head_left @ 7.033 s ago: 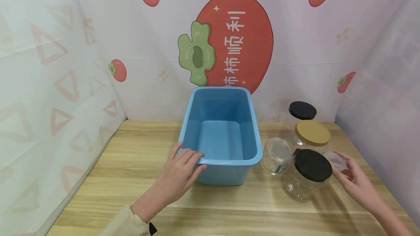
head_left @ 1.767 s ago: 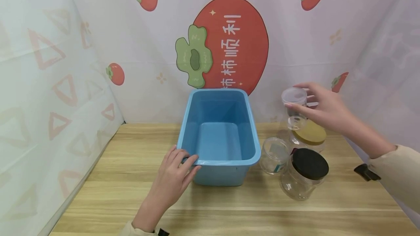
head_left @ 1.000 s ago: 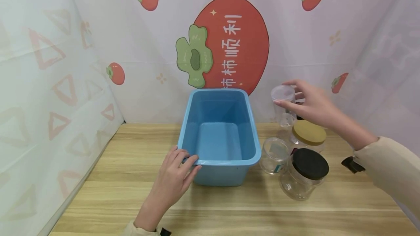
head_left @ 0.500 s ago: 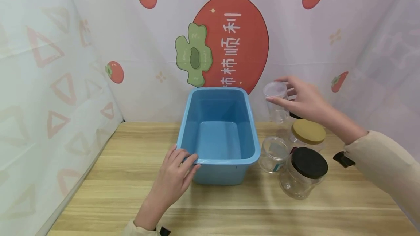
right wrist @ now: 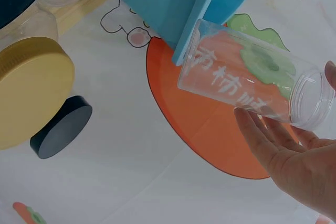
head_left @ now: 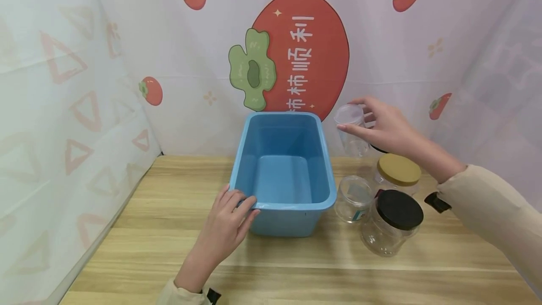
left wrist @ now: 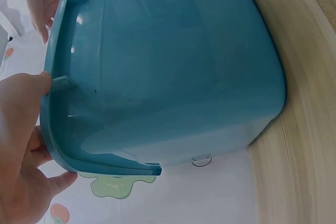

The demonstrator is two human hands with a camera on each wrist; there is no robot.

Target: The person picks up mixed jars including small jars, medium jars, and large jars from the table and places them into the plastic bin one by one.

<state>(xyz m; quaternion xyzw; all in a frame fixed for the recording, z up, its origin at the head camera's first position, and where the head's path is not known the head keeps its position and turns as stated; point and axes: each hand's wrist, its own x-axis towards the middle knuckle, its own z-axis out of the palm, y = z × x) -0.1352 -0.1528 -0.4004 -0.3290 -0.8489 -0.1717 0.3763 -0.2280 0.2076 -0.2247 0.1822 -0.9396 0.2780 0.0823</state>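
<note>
My left hand (head_left: pixel 228 222) grips the near left corner of the rim of a blue plastic tub (head_left: pixel 288 222). In the left wrist view, the thumb and fingers lie on either side of that rim. My right hand (head_left: pixel 387 128) holds a tall clear plastic jar (head_left: pixel 354 144) near its pale translucent lid, raised above the table just right of the tub. The right wrist view shows fingers along the side of this clear jar (right wrist: pixel 236 72), its bottom end in front of the tub's edge (right wrist: pixel 197 19). The tub's visible floor is bare.
Right of the tub stands a clear open-looking jar (head_left: pixel 353 199). Beside it are a black-lidded jar (head_left: pixel 395 220) and a gold-lidded jar (head_left: pixel 399 171). Another black lid (head_left: pixel 377 148) is mostly hidden behind my right hand. A printed cloth (head_left: pixel 190 51) hangs behind the wooden table (head_left: pixel 178 173).
Seven seconds ago my right hand was at the pale lid beside the black-lidded jar. It has since lifted that jar and carried it left toward the tub. My left hand stays on the rim.
</note>
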